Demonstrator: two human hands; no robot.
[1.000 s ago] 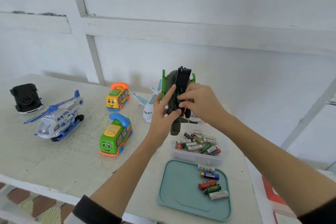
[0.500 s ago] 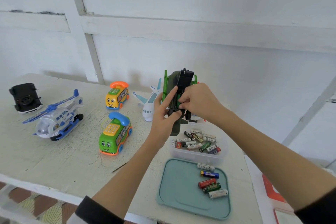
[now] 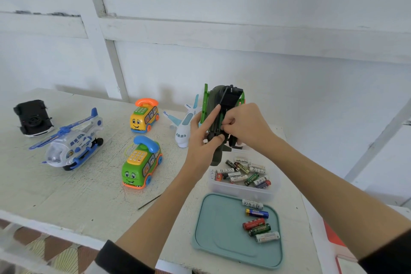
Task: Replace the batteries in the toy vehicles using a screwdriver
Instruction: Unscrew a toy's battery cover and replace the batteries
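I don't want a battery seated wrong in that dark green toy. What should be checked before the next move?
1. Dark green toy steadied by left hand: ok.
2. Right hand fingertips at the open compartment: ok.
3. Battery polarity in the compartment: cannot tell, hidden by fingers.
4. Spare batteries within reach in clear box: ok.
5. Loose batteries lying on teal tray, apart from the box: ok.
6. Whether the thin dark rod is the screwdriver: cannot tell.

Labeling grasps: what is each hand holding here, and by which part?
Left hand grips the dark green toy vehicle around its lower body, held upright. Right hand pinches something at its open underside; what exactly cannot be told.
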